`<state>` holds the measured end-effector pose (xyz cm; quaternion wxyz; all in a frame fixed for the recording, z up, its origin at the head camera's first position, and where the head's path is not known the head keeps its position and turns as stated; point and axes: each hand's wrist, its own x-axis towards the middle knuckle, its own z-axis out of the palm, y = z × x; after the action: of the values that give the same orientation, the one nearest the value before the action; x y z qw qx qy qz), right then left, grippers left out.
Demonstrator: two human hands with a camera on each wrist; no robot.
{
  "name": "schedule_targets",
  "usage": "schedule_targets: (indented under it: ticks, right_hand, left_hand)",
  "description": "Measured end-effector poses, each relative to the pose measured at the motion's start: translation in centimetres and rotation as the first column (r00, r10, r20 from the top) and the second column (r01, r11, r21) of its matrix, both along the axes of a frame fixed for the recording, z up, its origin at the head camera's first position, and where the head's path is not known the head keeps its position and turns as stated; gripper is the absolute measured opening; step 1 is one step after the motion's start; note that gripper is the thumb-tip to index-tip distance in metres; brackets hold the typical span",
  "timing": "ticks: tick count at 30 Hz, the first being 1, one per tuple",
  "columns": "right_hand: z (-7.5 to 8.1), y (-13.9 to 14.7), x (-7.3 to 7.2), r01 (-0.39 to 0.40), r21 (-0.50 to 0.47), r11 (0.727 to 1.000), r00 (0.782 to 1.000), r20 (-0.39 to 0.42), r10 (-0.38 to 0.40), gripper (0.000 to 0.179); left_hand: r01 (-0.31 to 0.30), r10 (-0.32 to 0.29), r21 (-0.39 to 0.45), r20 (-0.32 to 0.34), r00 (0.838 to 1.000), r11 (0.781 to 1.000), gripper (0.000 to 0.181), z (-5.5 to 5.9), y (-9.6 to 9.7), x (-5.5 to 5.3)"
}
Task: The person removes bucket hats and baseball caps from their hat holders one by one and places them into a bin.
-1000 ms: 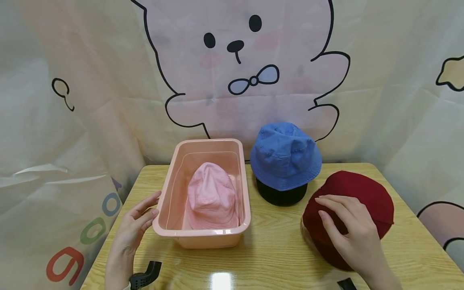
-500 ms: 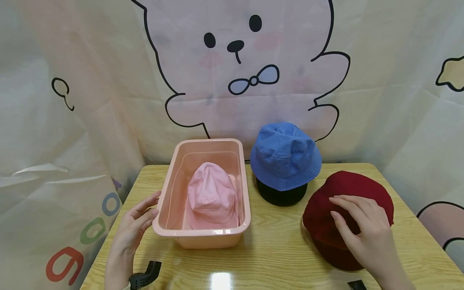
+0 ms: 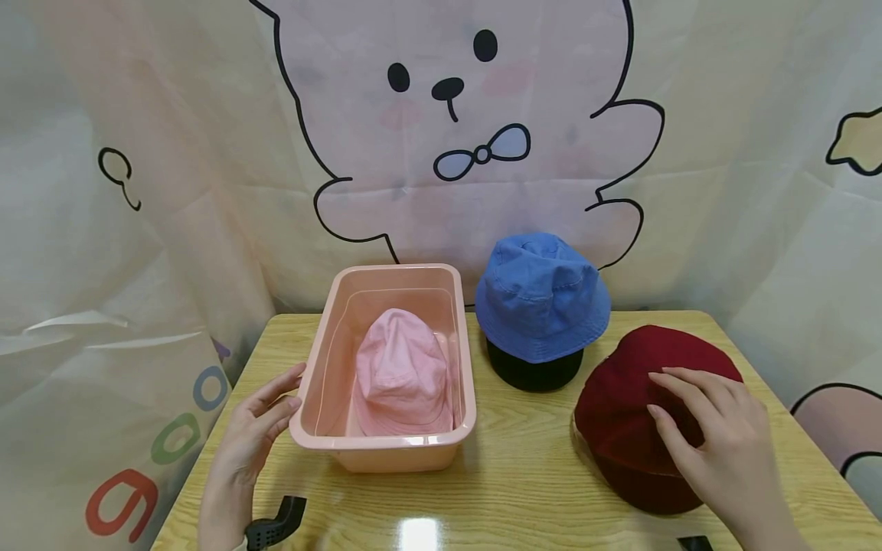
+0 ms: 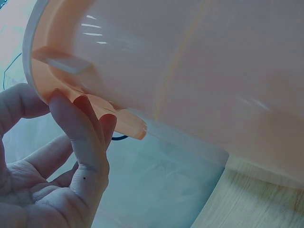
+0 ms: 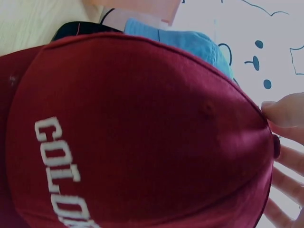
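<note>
A pink plastic bin (image 3: 388,441) stands left of the middle, with a pink cap (image 3: 403,371) lying inside it. At its left rim, my left hand (image 3: 251,428) touches the edge with relaxed fingertips; the left wrist view shows those fingers (image 4: 83,128) against the rim's underside. A dark red cap (image 3: 620,405) rests on the table at the right, white letters on its front in the right wrist view. My right hand (image 3: 720,432) is over its crown, fingers relaxed and loosely bent. Whether the fingertips press the cloth I cannot tell.
A blue bucket hat (image 3: 540,298) sits partly on a black cap (image 3: 534,371) at the back, right of the bin. The wooden table (image 3: 524,490) meets a printed cloth backdrop (image 3: 448,214) behind. Something pale shows beneath the red cap's left edge.
My right hand has slid rightward across the red cap, while the cap stays where it was. The left hand and the bin have not moved.
</note>
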<state>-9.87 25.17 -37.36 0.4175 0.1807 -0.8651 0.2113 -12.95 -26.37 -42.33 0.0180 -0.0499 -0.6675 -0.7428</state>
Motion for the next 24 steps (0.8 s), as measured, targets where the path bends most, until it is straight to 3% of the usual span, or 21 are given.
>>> schedule_targets:
  ticks: [7,16,24]
  right_hand:
    - [0.49,0.7,0.5,0.048,0.039,0.998,0.995,0.086,-0.051,0.069]
    - [0.07,1.0,0.28,0.053,0.028,0.998,0.997,0.053,-0.054,0.075]
    - [0.3,1.07,0.49,0.066,0.02,0.998,0.994,0.089,-0.068,0.075]
  left_hand:
    - [-0.007,0.007,-0.013,0.007,1.0,1.0,0.042,0.02,-0.03,0.02]
    - [-0.004,0.004,-0.019,0.001,1.0,1.0,0.042,-0.11,-0.11,0.01]
    - [-0.002,0.002,-0.024,0.0,1.0,1.0,0.043,-0.04,-0.04,0.0]
